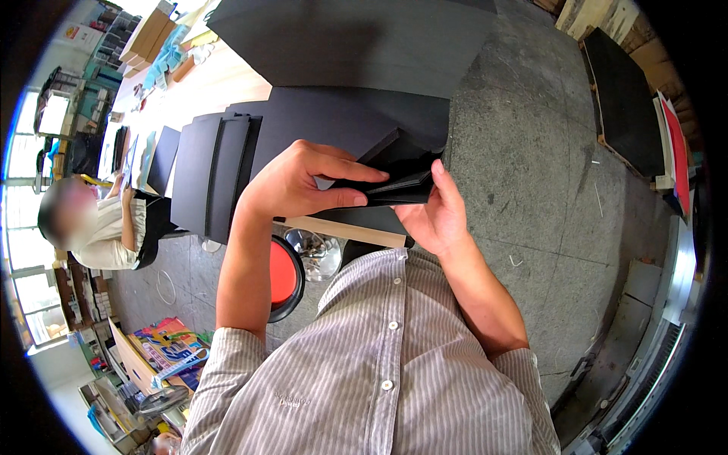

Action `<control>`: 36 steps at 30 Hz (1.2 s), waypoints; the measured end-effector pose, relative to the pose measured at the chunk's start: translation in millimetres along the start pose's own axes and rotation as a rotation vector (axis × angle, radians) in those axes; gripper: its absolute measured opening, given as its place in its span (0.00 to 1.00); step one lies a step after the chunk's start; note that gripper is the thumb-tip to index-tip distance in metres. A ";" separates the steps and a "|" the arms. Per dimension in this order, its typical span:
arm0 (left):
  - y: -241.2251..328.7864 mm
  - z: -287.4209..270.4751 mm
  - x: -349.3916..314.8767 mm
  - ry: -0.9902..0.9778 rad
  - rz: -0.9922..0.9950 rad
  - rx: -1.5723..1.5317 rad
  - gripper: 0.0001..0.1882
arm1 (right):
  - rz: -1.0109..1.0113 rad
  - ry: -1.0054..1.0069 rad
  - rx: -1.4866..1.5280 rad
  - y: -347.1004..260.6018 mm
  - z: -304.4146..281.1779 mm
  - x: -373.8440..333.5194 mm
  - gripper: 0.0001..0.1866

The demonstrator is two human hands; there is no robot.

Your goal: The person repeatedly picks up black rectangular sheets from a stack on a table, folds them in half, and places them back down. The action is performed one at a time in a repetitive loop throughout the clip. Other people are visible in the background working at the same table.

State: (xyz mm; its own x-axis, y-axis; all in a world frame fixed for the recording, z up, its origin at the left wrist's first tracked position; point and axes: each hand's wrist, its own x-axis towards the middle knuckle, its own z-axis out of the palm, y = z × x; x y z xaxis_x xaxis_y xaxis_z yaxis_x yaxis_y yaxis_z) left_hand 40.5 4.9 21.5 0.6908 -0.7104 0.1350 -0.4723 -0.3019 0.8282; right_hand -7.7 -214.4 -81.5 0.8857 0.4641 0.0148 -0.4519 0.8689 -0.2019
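Between my hands is a folded black cardboard piece (402, 155) with raised, creased flaps. My left hand (307, 180) comes at it from the left, thumb and fingers pinching a flap near its middle. My right hand (434, 216) holds the right end, the palm below and fingers up along the edge. Some of the fingers are hidden behind the dark card. The piece is above a flat black sheet (326, 117) near the table's front edge. A larger dark board (349, 45) lies beyond it.
Stacked black panels (216, 174) lie left of my left hand. A round red-topped stool (282, 271) stands below the table edge. At the far left, another person (106, 227) handles sheets at the table. A black board (618, 102) leans at the right.
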 end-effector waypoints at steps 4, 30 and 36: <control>0.4 0.1 0.2 -0.003 -0.006 -0.001 0.17 | 0.014 0.010 -0.005 -1.6 3.0 0.2 0.23; 2.9 0.1 1.8 0.004 -0.003 0.018 0.18 | 0.013 0.017 -0.050 -3.7 7.1 -0.8 0.25; -0.8 1.4 1.6 0.014 0.020 -0.006 0.18 | 0.006 0.032 -0.056 -2.5 6.3 -0.4 0.25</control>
State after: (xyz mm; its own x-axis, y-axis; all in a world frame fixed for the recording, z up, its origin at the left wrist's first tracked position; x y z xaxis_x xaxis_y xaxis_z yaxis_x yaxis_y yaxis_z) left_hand 41.2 3.1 20.3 0.6887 -0.7073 0.1593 -0.4829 -0.2836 0.8285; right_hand -7.6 -215.7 -74.8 0.8865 0.4624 -0.0177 -0.4511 0.8549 -0.2562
